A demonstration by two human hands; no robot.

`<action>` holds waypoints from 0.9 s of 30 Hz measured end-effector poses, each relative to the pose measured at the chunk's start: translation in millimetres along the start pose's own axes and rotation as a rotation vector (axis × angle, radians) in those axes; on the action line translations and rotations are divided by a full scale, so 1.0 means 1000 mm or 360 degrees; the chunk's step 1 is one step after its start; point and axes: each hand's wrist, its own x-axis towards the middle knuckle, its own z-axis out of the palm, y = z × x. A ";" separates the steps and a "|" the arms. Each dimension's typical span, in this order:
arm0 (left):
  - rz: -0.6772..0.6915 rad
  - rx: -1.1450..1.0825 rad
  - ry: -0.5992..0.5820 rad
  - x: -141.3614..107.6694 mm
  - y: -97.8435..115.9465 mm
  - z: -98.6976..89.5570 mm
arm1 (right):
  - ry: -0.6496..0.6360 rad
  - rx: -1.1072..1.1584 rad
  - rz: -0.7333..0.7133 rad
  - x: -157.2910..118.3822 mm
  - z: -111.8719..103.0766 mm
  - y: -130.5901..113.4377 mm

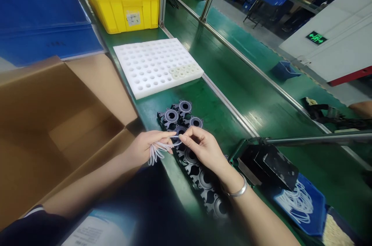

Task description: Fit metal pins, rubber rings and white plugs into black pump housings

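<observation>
My left hand point(142, 146) is closed around a bunch of thin white sealing rings point(156, 153), whose loops hang out below the fingers. Between thumb and forefinger, my right hand point(203, 146) pinches one ring that stretches across from the left fingertips. Both hands hover over several black round-holed housings point(171, 115) standing in rows on the green bench. Pale rings show around the centre holes of the far housings. My right forearm and hand hide part of the nearer ones.
A white foam tray point(148, 59) with round holes carries several pale ring-shaped parts. Beyond it stands a yellow bin point(128, 9). An open cardboard box point(84, 110) is at left beside blue crates point(40, 9). A blue bin point(316, 207) with white rings lies at lower right, near a black block point(270, 164).
</observation>
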 end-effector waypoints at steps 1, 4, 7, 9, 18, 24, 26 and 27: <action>-0.0056 -0.0031 0.0000 0.000 0.000 0.000 | 0.0014 -0.0010 -0.0017 0.000 0.000 -0.001; -0.0257 -0.0228 -0.0056 0.000 0.000 0.003 | 0.0037 -0.0010 -0.0064 -0.001 -0.001 -0.005; -0.0417 -0.0389 -0.0107 0.000 0.002 0.006 | -0.0020 0.0013 -0.0127 -0.003 -0.005 -0.007; -0.0526 -0.0520 -0.0079 -0.002 0.002 0.004 | 0.0025 0.0025 -0.0129 -0.002 -0.008 -0.005; -0.0099 -0.1407 0.0027 -0.012 -0.015 -0.020 | 0.0209 -0.0603 -0.0139 0.011 -0.005 0.025; 0.0105 -0.0827 0.0043 -0.008 -0.006 -0.012 | 0.0272 -0.0809 -0.0217 0.016 -0.001 0.028; 0.0315 -0.0305 -0.0013 -0.004 -0.006 -0.008 | 0.0267 -0.0870 -0.0230 0.017 -0.001 0.029; 0.0435 -0.0031 -0.0060 -0.002 -0.007 -0.007 | 0.0268 -0.0897 -0.0236 0.017 -0.001 0.029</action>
